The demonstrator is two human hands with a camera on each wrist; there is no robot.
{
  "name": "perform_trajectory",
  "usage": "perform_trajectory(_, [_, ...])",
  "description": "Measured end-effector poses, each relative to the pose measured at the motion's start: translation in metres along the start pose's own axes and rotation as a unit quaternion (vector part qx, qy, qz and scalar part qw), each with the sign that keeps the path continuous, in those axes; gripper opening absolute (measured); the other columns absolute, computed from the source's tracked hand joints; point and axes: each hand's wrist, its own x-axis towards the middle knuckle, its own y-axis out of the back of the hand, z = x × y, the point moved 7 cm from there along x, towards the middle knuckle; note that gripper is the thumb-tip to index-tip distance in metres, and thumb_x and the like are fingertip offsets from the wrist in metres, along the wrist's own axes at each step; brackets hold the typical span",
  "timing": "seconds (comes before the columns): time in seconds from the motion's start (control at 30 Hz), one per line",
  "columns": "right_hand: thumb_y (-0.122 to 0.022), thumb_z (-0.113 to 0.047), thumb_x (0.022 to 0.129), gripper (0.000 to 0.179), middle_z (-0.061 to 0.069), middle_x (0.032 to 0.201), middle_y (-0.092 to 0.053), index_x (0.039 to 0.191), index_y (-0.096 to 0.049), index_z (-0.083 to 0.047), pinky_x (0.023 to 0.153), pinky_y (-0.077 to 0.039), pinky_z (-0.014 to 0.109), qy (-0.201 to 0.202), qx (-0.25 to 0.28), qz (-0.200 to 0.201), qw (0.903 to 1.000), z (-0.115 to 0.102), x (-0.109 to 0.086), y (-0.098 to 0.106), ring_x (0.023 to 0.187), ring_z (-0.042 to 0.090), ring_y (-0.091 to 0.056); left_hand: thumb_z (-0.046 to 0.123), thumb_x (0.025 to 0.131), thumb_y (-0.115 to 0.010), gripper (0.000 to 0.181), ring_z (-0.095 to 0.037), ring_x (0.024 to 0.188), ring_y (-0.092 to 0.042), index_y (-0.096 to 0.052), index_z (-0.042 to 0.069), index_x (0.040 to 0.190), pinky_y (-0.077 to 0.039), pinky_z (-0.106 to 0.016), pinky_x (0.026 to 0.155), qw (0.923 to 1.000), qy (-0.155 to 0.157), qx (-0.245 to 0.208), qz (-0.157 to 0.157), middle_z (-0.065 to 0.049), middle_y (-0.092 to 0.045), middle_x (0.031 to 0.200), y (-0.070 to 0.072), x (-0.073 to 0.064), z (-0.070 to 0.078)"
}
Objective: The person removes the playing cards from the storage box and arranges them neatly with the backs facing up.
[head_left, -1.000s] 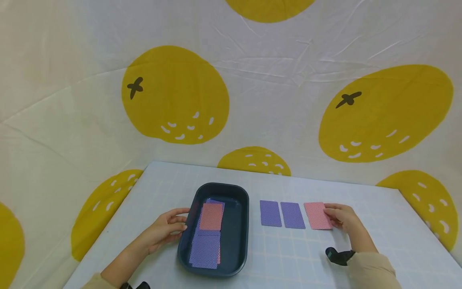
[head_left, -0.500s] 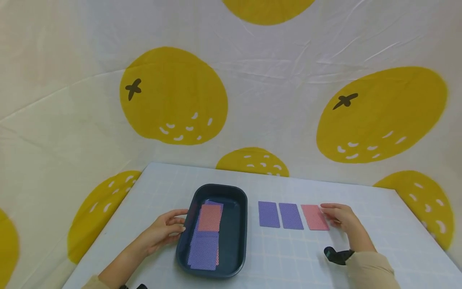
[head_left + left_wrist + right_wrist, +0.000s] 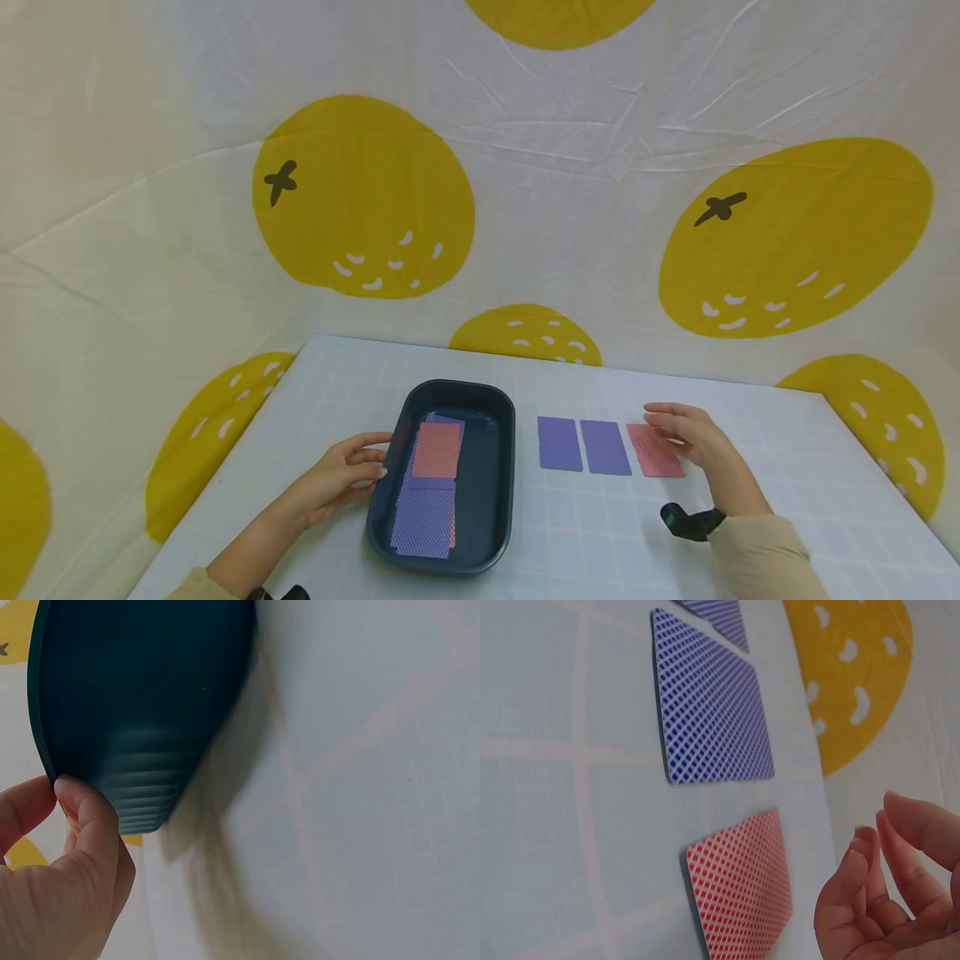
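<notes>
My left hand pinches the left rim of a dark teal oblong tray; the left wrist view shows thumb and fingers at its edge. Inside the tray lie overlapping playing cards, backs up: a red-backed card on top at the far end, blue-backed cards nearer. To the right, two blue-backed cards and one red-backed card form a row. Over the red card's far right corner hovers my right hand, fingers loosely bent and holding nothing.
A pale checked cloth covers the table. Behind it hangs a white sheet printed with large yellow fruit. Black camera straps sit at the wrists.
My right hand has let go of the red-backed card's right edge, then shifted left and up over it. The left hand stays on the tray rim.
</notes>
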Motion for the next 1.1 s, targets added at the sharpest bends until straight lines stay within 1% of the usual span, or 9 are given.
perform_trajectory(0.13, [-0.064,-0.023,0.088,0.059,0.013,0.113,-0.056,0.135,-0.040,0.005,0.077,-0.049,0.027,0.016,0.020,-0.024,0.9994,-0.011,-0.001,-0.014,0.094,0.023,-0.052,0.003,0.087,-0.059,0.061,-0.013,0.084,-0.056,-0.030,-0.004,0.140,-0.048,-0.025,0.070,1.0000,0.002,-0.001,0.005,-0.008,-0.055,0.104,0.000,0.000,-0.002])
perform_trajectory(0.2, [-0.065,-0.021,0.088,0.058,0.011,0.111,-0.056,0.134,-0.041,0.006,0.075,-0.050,0.025,0.026,0.026,-0.035,0.9987,-0.016,-0.002,-0.022,0.091,0.022,-0.053,0.003,0.087,-0.059,0.062,-0.013,0.084,-0.055,-0.030,-0.004,0.141,-0.048,-0.025,0.070,1.0000,0.004,-0.003,0.007,-0.008,-0.055,0.104,0.001,0.000,-0.003])
perform_trajectory(0.27, [-0.066,-0.020,0.087,0.057,0.009,0.109,-0.057,0.133,-0.043,0.005,0.074,-0.050,0.025,0.031,0.034,-0.042,0.9980,-0.021,-0.003,-0.030,0.092,0.022,-0.053,0.003,0.087,-0.059,0.062,-0.013,0.084,-0.055,-0.029,-0.004,0.141,-0.048,-0.025,0.070,1.0000,0.005,-0.005,0.005,-0.008,-0.055,0.104,0.000,0.000,-0.004])
perform_trajectory(0.43, [-0.066,-0.019,0.087,0.055,0.007,0.106,-0.056,0.132,-0.045,0.005,0.072,-0.050,0.023,0.042,0.045,-0.062,0.9962,-0.034,-0.004,-0.051,0.096,0.023,-0.051,0.003,0.087,-0.059,0.062,-0.013,0.084,-0.055,-0.029,-0.004,0.141,-0.048,-0.024,0.069,1.0000,0.005,-0.007,0.003,-0.007,-0.055,0.103,0.000,-0.001,-0.002])
perform_trajectory(0.67, [-0.066,-0.016,0.086,0.050,0.006,0.101,-0.058,0.128,-0.049,0.004,0.071,-0.050,0.022,0.056,0.058,-0.085,0.9931,-0.051,-0.006,-0.077,0.091,0.021,-0.053,0.003,0.086,-0.059,0.062,-0.013,0.084,-0.055,-0.029,-0.005,0.140,-0.047,-0.025,0.070,1.0000,0.005,-0.005,0.006,-0.008,-0.055,0.103,0.000,-0.001,0.001])
perform_trajectory(0.83, [-0.065,-0.014,0.086,0.050,0.003,0.099,-0.058,0.129,-0.048,0.005,0.070,-0.050,0.022,0.062,0.056,-0.101,0.9913,-0.064,-0.008,-0.097,0.089,0.020,-0.053,0.002,0.086,-0.059,0.061,-0.013,0.083,-0.056,-0.030,-0.005,0.140,-0.048,-0.025,0.069,0.9999,0.009,-0.003,0.010,-0.007,-0.056,0.102,0.001,-0.001,0.000])
perform_trajectory(1.0, [-0.065,-0.015,0.086,0.049,0.005,0.100,-0.058,0.128,-0.049,0.005,0.071,-0.050,0.023,0.079,0.049,-0.115,0.9891,-0.079,-0.008,-0.117,0.093,0.025,-0.053,0.002,0.086,-0.059,0.062,-0.013,0.084,-0.055,-0.030,-0.005,0.140,-0.048,-0.025,0.069,1.0000,0.006,-0.004,0.006,-0.007,-0.056,0.103,0.001,0.001,0.000])
perform_trajectory(1.1, [-0.065,-0.014,0.087,0.046,0.005,0.097,-0.058,0.126,-0.051,0.005,0.071,-0.051,0.024,0.089,0.056,-0.130,0.9859,-0.085,-0.009,-0.130,0.089,0.025,-0.054,0.002,0.087,-0.059,0.061,-0.013,0.085,-0.055,-0.030,-0.005,0.140,-0.048,-0.025,0.070,1.0000,0.006,-0.003,0.005,-0.007,-0.055,0.102,0.001,0.000,0.000])
